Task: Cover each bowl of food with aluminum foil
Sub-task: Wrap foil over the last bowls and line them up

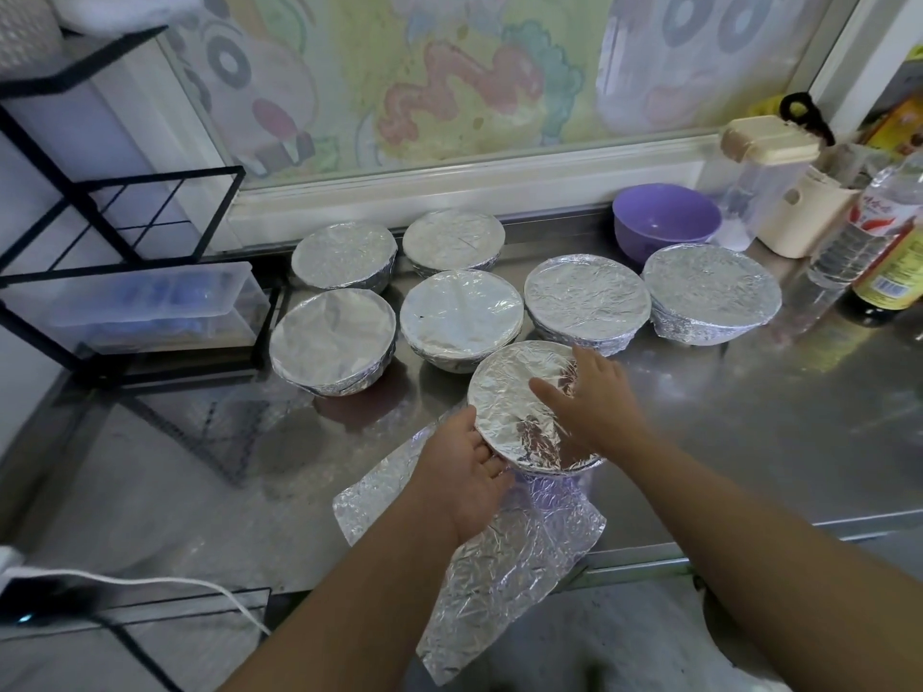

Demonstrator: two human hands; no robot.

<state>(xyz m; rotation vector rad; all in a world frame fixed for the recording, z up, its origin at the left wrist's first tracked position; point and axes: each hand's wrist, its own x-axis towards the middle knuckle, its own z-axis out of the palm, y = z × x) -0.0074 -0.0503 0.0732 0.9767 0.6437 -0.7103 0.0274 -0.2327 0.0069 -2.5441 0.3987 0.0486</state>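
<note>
While hands (524, 442) press foil (519, 407).

Beyond the left hand (462, 479) and right hand (597, 409), six foil-covered bowls (462, 314) stand close together — gaps between them look too narrow for a hand. Right of the right hand, the steel counter (749, 432) is open up to the bottles (879, 252). Left of the left hand — bare counter up to the black wire rack (150, 232).
</note>
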